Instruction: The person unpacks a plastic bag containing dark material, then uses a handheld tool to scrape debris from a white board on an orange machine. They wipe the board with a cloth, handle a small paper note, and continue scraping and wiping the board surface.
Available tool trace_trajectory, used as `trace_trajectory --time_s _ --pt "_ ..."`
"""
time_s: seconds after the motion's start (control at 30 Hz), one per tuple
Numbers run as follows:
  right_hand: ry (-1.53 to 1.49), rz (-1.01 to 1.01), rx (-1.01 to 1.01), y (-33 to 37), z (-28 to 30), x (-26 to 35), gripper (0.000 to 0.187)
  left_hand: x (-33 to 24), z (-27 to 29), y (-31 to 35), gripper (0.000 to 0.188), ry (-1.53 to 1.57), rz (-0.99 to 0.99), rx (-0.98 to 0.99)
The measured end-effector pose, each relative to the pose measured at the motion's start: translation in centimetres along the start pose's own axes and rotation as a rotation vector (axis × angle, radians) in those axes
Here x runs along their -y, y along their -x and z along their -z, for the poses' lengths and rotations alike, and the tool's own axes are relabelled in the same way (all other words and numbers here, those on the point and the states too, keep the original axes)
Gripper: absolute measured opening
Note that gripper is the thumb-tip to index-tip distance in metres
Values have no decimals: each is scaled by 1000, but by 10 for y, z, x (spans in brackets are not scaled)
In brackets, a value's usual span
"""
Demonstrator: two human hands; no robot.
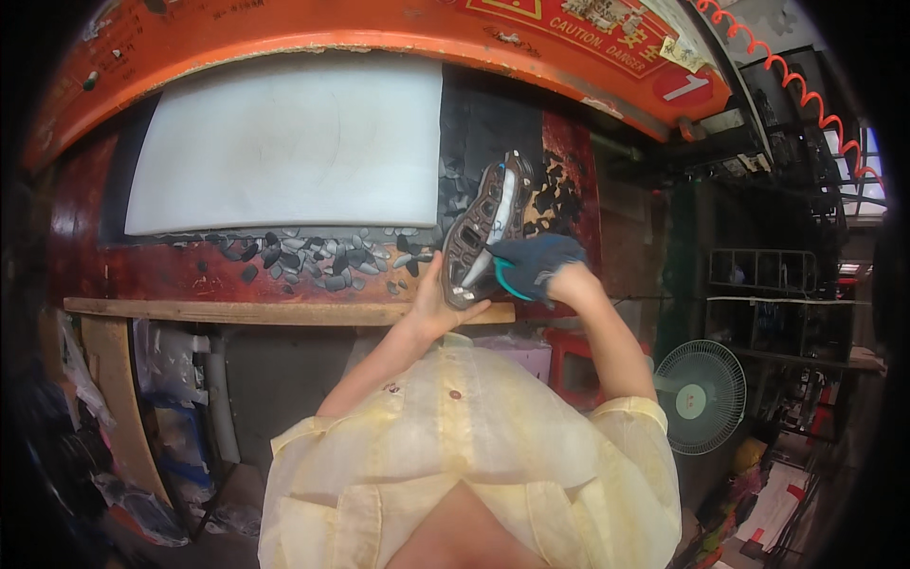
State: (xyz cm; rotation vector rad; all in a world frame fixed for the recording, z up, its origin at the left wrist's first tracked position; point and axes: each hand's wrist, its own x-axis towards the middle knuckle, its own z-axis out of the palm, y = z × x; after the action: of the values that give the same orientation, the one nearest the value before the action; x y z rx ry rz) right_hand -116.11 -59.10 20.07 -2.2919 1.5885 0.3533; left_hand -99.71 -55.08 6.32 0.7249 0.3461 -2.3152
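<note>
A long, brown, sole-shaped frame (464, 245) with several open cells and a pale strip along its right side stands tilted over the bench; it resembles a cutting die. My bare left hand (437, 302) is closed round its near end. My right hand (540, 267), in a dark glove with a teal edge, has its fingers pressed together at the frame's right side. Whatever those fingers may pinch is hidden. Small dark grey cut pieces (332, 261) lie scattered to the left, and black scraps (550, 194) to the right.
A thick white sheet (284, 142) covers much of the bench under an orange machine beam (360, 43). A wooden rail (237, 311) runs along the near edge. At right stand a fan (697, 398) and dark metal racks (763, 270); a red coiled hose (806, 85) hangs above.
</note>
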Motion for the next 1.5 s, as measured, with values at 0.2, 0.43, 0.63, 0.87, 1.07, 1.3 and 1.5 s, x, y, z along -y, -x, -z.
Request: trace_trajectory --time_s 0.2,0.43,0.63,0.87,1.07,1.3,1.5 --pt "-206 -202 -109 10 24 -27 34 -5 11 -8 57 53 41 37" --pt "-145 -87 30 -25 21 -34 32 -5 11 -13 57 66 63 -34" --pt "-244 -97 37 -17 26 -47 35 -6 15 -13 55 -21 48 54" --pt "6 -18 -52 -50 0 -28 36 -6 16 -17 59 60 74 16" --pt "-21 -75 -30 -20 28 -23 37 -9 0 -5 57 -142 35 -17" --pt "-253 112 -22 31 14 -13 33 -10 -10 40 47 -12 -121 -169" --pt "-51 192 -8 14 -1 14 31 -12 4 49 51 -21 -141 -163"
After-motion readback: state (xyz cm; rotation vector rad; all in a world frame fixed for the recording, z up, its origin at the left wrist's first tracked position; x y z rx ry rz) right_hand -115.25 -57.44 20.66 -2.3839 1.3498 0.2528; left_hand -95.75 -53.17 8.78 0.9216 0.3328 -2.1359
